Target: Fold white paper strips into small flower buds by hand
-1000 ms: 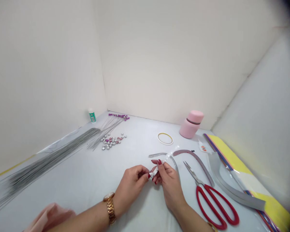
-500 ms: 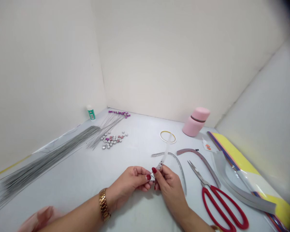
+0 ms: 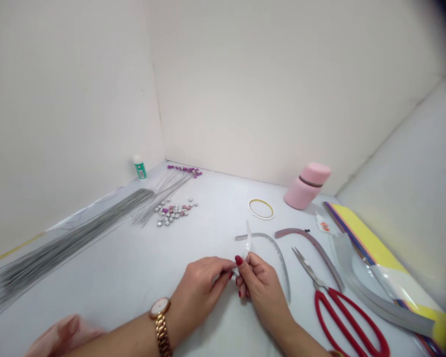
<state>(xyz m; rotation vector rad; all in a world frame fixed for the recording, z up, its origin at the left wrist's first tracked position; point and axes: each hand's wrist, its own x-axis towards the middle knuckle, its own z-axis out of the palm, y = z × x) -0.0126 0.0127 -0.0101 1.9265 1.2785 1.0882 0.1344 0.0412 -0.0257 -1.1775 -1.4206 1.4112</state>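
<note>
Left hand (image 3: 198, 285): closed at the fingertips, pinching the small folded end of a pale strip (image 3: 249, 243); gold watch (image 3: 160, 317) on the wrist, its dial now facing up, where half a second ago it was turned out of sight. Right hand (image 3: 265, 292): curled, thumb and fingers gripping the same strip beside the left fingertips. Strip: held between both hands above the worktop (image 3: 208, 223), its loose end standing nearly upright; a second ago it leaned away to the right, and half a second ago less so. The folded knot, plainer to view in the previous frame, is now largely covered by fingers. Near the right hand: one curved silver strip (image 3: 281, 260), one dull pink strip (image 3: 324, 253), and scissors (image 3: 320, 284) with red handles, blades together. Further right: wide grey strips (image 3: 382, 300) overlapping coloured sheets (image 3: 360, 233). Beyond: one ring (image 3: 262, 217), yellow inside; one pink bottle (image 3: 301, 193); one small white tube (image 3: 322, 224). At left: a sheaf of grey wires (image 3: 74, 240), a cluster of small stars (image 3: 172, 216), mostly silver, and one green-labelled bottle (image 3: 140, 168). These lie in the same arrangement as before.
</note>
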